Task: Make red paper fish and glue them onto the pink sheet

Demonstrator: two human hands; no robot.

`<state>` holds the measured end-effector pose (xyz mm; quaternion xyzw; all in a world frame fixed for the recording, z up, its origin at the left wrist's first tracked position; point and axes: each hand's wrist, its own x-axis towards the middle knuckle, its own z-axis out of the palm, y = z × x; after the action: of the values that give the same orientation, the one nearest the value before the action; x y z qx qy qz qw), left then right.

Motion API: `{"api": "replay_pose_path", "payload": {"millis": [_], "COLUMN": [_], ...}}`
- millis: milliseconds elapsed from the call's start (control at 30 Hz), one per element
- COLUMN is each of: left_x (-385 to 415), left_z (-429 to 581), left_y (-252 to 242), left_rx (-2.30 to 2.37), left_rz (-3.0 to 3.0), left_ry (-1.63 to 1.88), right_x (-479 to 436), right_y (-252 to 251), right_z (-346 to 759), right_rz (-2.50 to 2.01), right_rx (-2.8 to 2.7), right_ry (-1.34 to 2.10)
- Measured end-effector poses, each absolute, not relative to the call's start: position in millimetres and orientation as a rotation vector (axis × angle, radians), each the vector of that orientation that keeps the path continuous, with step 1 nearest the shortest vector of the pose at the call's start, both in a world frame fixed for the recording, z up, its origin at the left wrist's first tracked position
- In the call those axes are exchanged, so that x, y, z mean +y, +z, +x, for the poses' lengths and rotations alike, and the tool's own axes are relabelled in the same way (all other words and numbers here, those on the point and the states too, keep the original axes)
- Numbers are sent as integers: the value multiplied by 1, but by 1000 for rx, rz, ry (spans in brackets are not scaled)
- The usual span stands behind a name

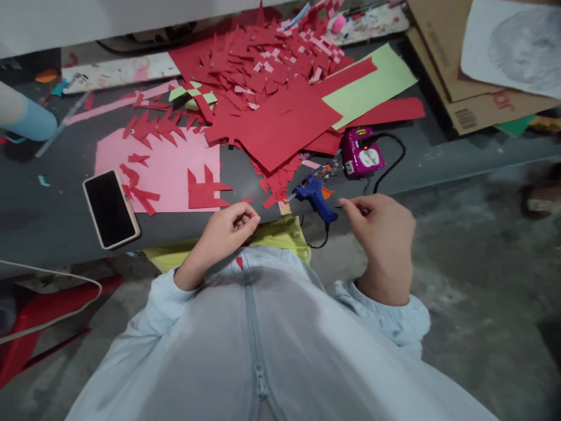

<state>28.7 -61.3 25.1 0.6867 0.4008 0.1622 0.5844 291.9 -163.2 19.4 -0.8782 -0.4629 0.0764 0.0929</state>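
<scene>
My left hand [228,231] is closed at the table's front edge, fingers curled against the thumb; whatever it may hold is hidden. Farther right, my right hand [383,234] hovers off the edge, thumb and forefinger pinched, with anything between them too small to name. Between the hands lies a blue hot glue gun [318,199], its nozzle pointing left at small red paper pieces. A cut red paper piece with pointed strips [204,190] rests on pink paper [175,155], near my left hand. One red scrap [239,263] sits on my jacket front.
A purple box [362,156] with a black cord stands behind the glue gun. Folded red paper pieces [236,64] are heaped behind a red sheet [289,126]. A phone [111,209] lies left, near a bottle [26,111]. Cardboard [477,117] is stacked at right.
</scene>
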Motion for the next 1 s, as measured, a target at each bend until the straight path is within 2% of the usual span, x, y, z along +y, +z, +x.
{"api": "replay_pose_path", "payload": {"millis": [100, 233, 733, 867, 1000], "left_x": [-64, -68, -72, -69, -66], "left_z": [31, 29, -1, -4, -9], "left_y": [26, 25, 17, 19, 19], "left_rx": [944, 1008, 1191, 1241, 1261], "left_rz": [1635, 1688, 1550, 1518, 1462], "left_ry": [378, 410, 625, 694, 787], "right_x": [-156, -144, -147, -159, -162], "right_y": [9, 0, -3, 7, 17], "right_z": [281, 265, 268, 271, 265], "right_rz": [-2475, -2578, -2507, -2312, -2040], "right_rx": [-1496, -1590, -1546, -1391, -1271], "right_ry": [204, 184, 266, 397, 677]}}
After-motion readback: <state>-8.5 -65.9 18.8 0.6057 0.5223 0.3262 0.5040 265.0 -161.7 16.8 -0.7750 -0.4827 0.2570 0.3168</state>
